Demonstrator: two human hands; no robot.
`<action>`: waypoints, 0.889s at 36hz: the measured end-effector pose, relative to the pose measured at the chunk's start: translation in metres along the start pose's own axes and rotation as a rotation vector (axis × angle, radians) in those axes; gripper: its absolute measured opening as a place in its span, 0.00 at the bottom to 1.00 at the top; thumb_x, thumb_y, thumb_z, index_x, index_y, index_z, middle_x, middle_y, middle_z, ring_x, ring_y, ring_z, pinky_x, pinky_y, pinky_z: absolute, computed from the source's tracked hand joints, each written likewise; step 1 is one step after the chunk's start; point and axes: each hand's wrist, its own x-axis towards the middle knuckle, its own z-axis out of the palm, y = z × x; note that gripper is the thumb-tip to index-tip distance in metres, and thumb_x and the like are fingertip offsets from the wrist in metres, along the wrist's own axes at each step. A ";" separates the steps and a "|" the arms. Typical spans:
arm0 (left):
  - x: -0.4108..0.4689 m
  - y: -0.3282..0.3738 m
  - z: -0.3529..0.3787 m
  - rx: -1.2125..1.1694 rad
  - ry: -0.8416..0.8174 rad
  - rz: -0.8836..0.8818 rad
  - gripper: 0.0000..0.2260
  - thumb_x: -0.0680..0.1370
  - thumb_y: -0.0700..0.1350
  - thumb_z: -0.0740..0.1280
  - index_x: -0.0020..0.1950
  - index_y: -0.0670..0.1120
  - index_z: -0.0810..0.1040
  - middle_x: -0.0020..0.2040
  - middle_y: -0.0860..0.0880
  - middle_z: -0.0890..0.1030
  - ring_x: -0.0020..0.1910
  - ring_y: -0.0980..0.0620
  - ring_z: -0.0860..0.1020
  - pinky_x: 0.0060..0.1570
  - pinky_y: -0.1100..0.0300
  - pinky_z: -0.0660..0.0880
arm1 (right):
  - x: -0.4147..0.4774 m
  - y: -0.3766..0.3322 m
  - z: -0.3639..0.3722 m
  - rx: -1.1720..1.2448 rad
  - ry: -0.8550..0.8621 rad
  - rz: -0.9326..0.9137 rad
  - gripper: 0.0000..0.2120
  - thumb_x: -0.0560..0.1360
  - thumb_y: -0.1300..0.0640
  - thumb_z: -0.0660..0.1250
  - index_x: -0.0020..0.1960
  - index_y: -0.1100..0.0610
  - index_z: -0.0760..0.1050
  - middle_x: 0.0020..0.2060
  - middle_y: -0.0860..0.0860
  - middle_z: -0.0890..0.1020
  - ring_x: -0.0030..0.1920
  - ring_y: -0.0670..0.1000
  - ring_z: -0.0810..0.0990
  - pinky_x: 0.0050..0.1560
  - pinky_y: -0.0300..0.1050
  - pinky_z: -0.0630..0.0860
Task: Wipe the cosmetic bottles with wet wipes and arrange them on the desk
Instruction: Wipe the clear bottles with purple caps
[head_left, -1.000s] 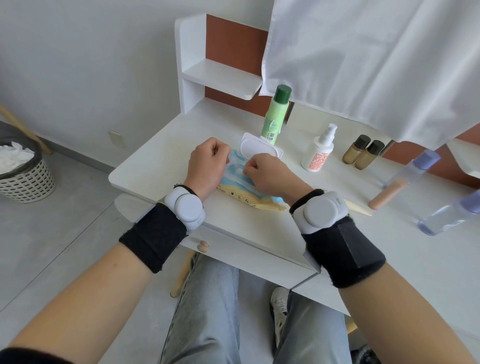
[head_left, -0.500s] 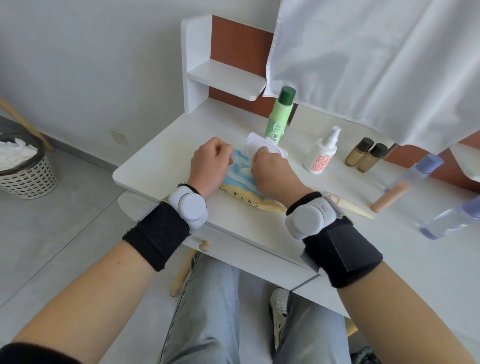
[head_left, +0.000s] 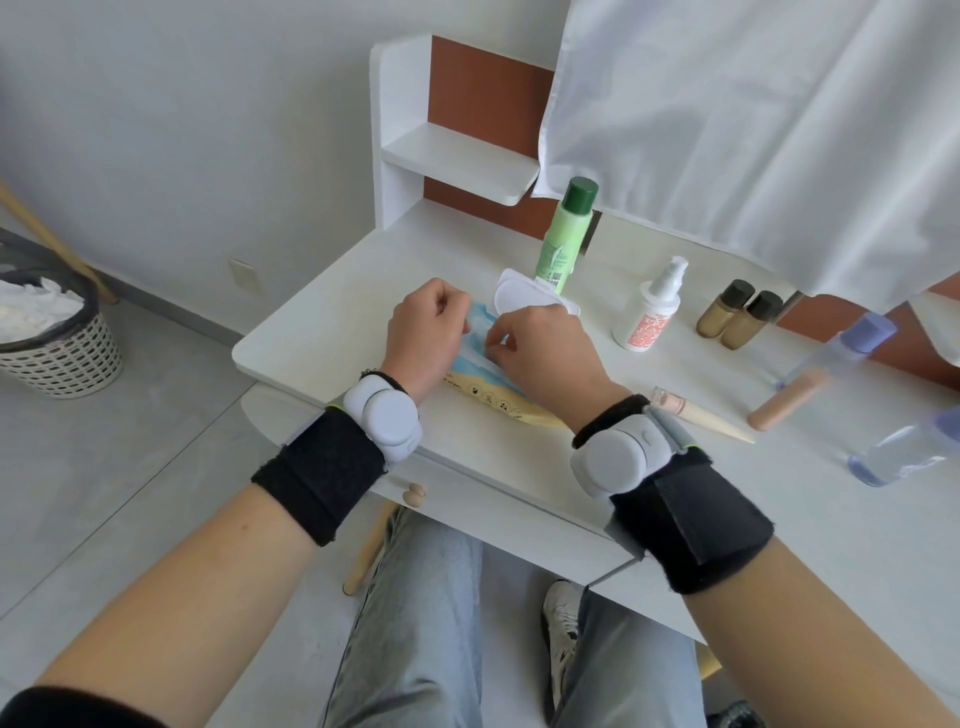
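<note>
A home dressing corner, probably in a bedroom. A small white vanity desk (head_left: 332, 332) with a wooden drawer knob (head_left: 415, 493) stands against a plain pale wall. A little white shelf (head_left: 457, 161) and a rust-brown back panel (head_left: 483, 88) rise at its rear, and a white cloth (head_left: 753, 130) hangs over the upper part. Toiletries sit on top: a tall green bottle (head_left: 566, 228), a white spray bottle (head_left: 652, 312) and two small brown bottles (head_left: 722, 312) with dark caps. On the grey tiled floor (head_left: 130, 467) stands a white perforated wastebasket (head_left: 57, 353) lined with a dark bag and holding crumpled tissue. A wall socket (head_left: 241, 270) sits low on the wall.
</note>
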 end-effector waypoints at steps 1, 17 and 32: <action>0.000 0.000 0.000 -0.005 0.001 -0.001 0.09 0.75 0.43 0.60 0.35 0.44 0.72 0.26 0.61 0.76 0.31 0.54 0.72 0.39 0.56 0.69 | 0.000 0.000 0.001 -0.044 -0.010 -0.014 0.10 0.78 0.56 0.62 0.47 0.53 0.82 0.42 0.54 0.82 0.45 0.57 0.78 0.40 0.46 0.74; -0.003 0.002 0.000 0.016 -0.024 0.084 0.08 0.78 0.42 0.58 0.43 0.42 0.73 0.33 0.54 0.77 0.36 0.52 0.74 0.43 0.52 0.73 | -0.004 0.008 -0.018 0.504 -0.164 0.250 0.06 0.81 0.58 0.59 0.46 0.56 0.73 0.36 0.50 0.76 0.37 0.51 0.77 0.43 0.44 0.75; -0.010 0.010 0.001 0.216 -0.105 0.128 0.18 0.79 0.62 0.54 0.46 0.48 0.71 0.44 0.50 0.80 0.45 0.48 0.76 0.45 0.53 0.69 | -0.011 0.026 -0.024 1.289 -0.081 0.540 0.10 0.81 0.62 0.61 0.41 0.58 0.74 0.34 0.51 0.73 0.31 0.48 0.70 0.34 0.40 0.63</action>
